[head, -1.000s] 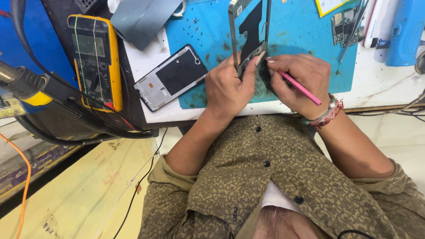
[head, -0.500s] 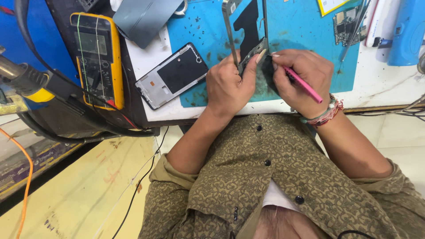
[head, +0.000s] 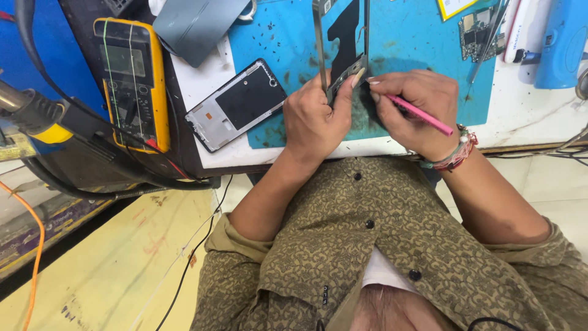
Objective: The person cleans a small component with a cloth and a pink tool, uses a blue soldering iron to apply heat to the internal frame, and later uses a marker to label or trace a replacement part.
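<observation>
Barely shifted since earlier: phone frame is kept clamped by left hand on the blue mat; pink tool is pinched by right hand at frame's lower end, so prying looks ongoing. Back cover lies left of frame.

Matt metal phone frame over a scuffed, rubbery blue mat.

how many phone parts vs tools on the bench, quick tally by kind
Phone parts: 3 (phone frame in the left hand, back cover, circuit board)
Tools: 3 (pink tool in the right hand, yellow multimeter, tweezers)
Total: 6
</observation>
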